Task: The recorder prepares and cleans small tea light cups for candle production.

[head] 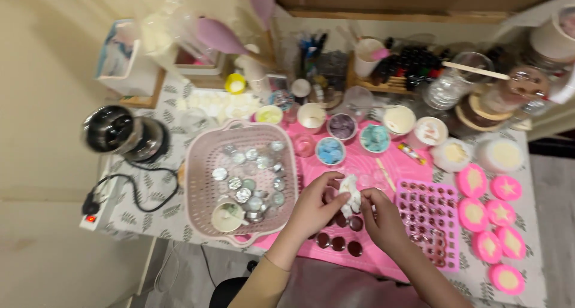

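I have both hands, left hand [314, 205] and right hand [378, 215], pinched on the white wad [349, 194]; I'd work it gently above the pink mat [365, 158] mid-bench.

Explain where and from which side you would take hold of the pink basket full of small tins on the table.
Probably grip the pink basket by its two moulded handles, one on the far rim and one on the near rim, coming from above with a hand on each. Its sides flare and it is loaded with loose tins, so a level, two-handed lift seems safest.
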